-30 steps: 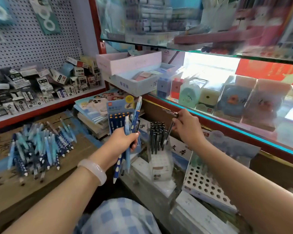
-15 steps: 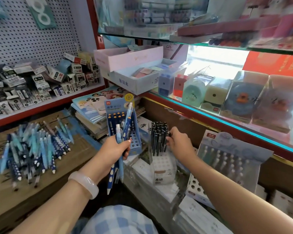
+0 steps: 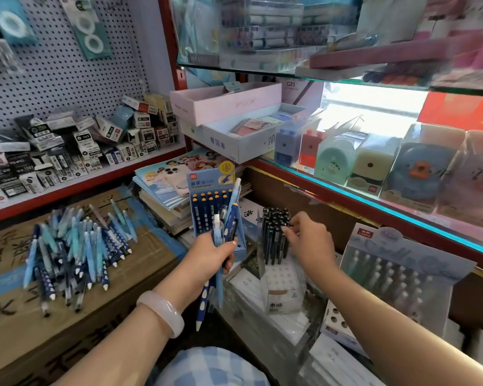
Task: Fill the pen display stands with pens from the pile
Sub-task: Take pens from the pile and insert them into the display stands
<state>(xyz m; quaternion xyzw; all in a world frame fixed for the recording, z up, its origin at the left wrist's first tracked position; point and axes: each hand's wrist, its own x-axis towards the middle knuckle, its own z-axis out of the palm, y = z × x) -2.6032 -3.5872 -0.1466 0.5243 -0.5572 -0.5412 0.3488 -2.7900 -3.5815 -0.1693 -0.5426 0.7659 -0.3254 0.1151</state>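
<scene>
- In a cramped stationery shop corner, a loose pile of blue and pale-blue plastic pens (image 3: 73, 254) is spread on the brown cardboard carton sealed with blue tape (image 3: 20, 321) at the left.
- A handful of blue pens (image 3: 221, 240) is gripped upright by the left hand (image 3: 214, 253), its fingers curled round the barrels; a pale bangle (image 3: 162, 312) is worn on that wrist.
- Just behind that hand, a blue cardboard pen display stand (image 3: 211, 190) is seen, with a row of dark-blue pens already slotted in.
- The right hand (image 3: 308, 242) is held at a clear plastic stand packed with black pens (image 3: 273, 235); its fingertips are pinched on a black pen cap at the stand's right edge.
- To the right, a pale lilac display stand with a perforated white base (image 3: 402, 277) is propped, pale pens standing in its upper rows.
- Behind the carton, a white pegboard wall (image 3: 53, 79) is seen above a red-edged shelf of small boxed refills (image 3: 81, 151).
- Stacked picture notebooks (image 3: 165, 185) are piled beside the blue stand.
- Glass shelves with red frames (image 3: 374, 215) are filled with boxed goods at the right.
</scene>
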